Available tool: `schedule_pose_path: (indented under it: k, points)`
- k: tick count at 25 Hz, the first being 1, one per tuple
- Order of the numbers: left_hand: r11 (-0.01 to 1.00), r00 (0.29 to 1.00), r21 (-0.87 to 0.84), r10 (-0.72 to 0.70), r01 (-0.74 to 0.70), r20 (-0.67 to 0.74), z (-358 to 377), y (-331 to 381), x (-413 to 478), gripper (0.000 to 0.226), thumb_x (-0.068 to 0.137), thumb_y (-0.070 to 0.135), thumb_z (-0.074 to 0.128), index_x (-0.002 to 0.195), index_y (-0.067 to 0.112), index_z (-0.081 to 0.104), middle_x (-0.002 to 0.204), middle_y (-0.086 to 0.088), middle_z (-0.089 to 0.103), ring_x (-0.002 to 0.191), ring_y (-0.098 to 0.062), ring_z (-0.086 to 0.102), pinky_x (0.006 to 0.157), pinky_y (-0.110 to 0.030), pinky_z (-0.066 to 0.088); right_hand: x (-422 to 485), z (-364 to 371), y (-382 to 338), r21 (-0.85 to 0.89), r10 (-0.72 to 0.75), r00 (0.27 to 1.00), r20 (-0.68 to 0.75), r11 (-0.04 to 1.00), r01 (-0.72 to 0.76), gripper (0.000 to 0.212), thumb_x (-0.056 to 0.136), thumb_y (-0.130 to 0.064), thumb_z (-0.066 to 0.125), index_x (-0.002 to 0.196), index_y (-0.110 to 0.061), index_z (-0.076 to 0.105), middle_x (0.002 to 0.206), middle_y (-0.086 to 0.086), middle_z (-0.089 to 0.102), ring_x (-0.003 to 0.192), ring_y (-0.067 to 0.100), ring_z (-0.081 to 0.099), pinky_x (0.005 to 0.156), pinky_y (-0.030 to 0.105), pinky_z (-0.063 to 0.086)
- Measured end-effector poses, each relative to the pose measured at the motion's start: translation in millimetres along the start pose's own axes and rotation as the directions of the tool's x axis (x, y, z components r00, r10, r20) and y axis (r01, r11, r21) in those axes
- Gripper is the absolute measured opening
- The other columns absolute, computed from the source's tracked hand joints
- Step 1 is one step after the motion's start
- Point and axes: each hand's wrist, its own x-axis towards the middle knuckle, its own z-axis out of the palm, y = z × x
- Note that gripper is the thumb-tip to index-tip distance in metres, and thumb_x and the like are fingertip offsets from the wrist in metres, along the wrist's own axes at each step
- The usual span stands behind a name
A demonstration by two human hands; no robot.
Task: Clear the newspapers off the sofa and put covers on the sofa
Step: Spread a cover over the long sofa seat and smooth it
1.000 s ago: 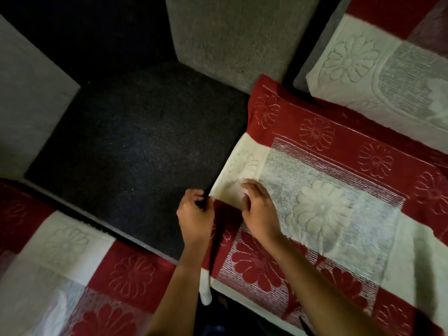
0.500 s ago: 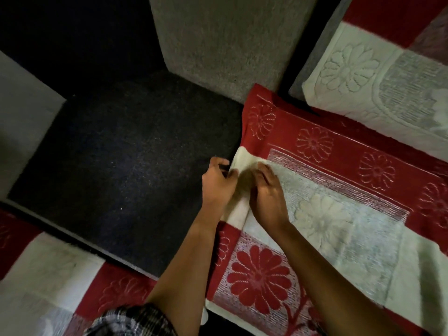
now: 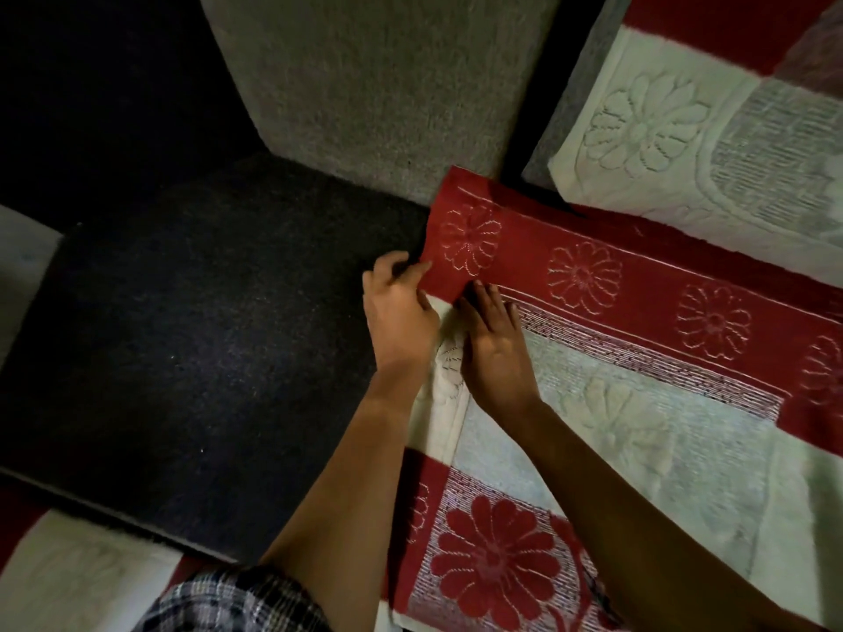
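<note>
Sofa, corner type. Dark seat cushion (image 3: 191,358): bare, nothing lying on it. Grey back cushion (image 3: 378,84): upright behind it, bare. Adjoining seat to the right: spread with a red-and-cream flowered cover (image 3: 638,403), its left edge meeting the dark cushion. Second cover (image 3: 684,130) of like pattern: on the back cushion at upper right. Third cover (image 3: 82,581): at lower left, beside the dark cushion's front edge.

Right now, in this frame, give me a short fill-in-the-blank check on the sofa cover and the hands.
1. Both hands work at the cover's ____ edge.
2. The left hand pinches cloth coloured ____.
3. The right hand lies ____ on the cover.
4. The dark corner cushion is still ____.

Missing words: left; red; flat; uncovered
</note>
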Motion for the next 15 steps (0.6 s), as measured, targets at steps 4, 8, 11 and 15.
schedule_pose_path:
  k: [4, 8, 11, 15]
  points:
    - [0.985, 0.996, 0.162, 0.048, -0.06, 0.079, -5, -18, -27, 0.04, 0.087, 0.006, 0.052, 0.127, 0.014, 0.055, 0.13, -0.012, 0.042, 0.115, -0.027, 0.041, 0.096, -0.035, 0.04, -9, -3, -6, -0.041, -0.02, 0.999, 0.034, 0.999, 0.021, 0.044, 0.075, 0.004, 0.063, 0.119, 0.006, 0.057, 0.138, 0.027, 0.043, 0.131, 0.042, 0.038, 0.107, 0.059, 0.027]
    - [0.978, 0.989, 0.206, 0.013, -0.043, 0.145, -13, -40, -71, 0.042, 0.094, 0.019, 0.048, 0.136, 0.019, 0.044, 0.134, -0.008, 0.038, 0.117, -0.019, 0.04, 0.101, -0.033, 0.039, -46, 2, -23, -0.09, -0.019, 0.996, 0.09, 0.996, 0.027, 0.046, 0.067, -0.003, 0.075, 0.111, 0.004, 0.063, 0.135, 0.028, 0.046, 0.129, 0.043, 0.04, 0.105, 0.061, 0.029]
    - [0.984, 0.988, 0.176, -0.04, 0.013, 0.149, -20, -58, -113, 0.046, 0.091, 0.015, 0.052, 0.136, 0.017, 0.043, 0.131, -0.009, 0.042, 0.116, -0.02, 0.043, 0.101, -0.033, 0.04, -83, 10, -35, -0.051, 0.0, 0.993, 0.118, 0.999, 0.006, 0.051, 0.072, -0.003, 0.072, 0.12, 0.002, 0.058, 0.144, 0.026, 0.036, 0.136, 0.041, 0.03, 0.109, 0.058, 0.022]
    - [0.992, 0.994, 0.1, -0.089, 0.083, 0.058, -26, -87, -176, 0.034, 0.083, 0.004, 0.06, 0.117, 0.006, 0.06, 0.111, -0.016, 0.055, 0.096, -0.03, 0.057, 0.087, -0.042, 0.05, -137, 20, -48, -0.032, -0.005, 0.987, 0.162, 0.999, 0.01, 0.055, 0.071, -0.004, 0.072, 0.123, -0.003, 0.057, 0.145, 0.025, 0.034, 0.136, 0.041, 0.029, 0.11, 0.056, 0.023]
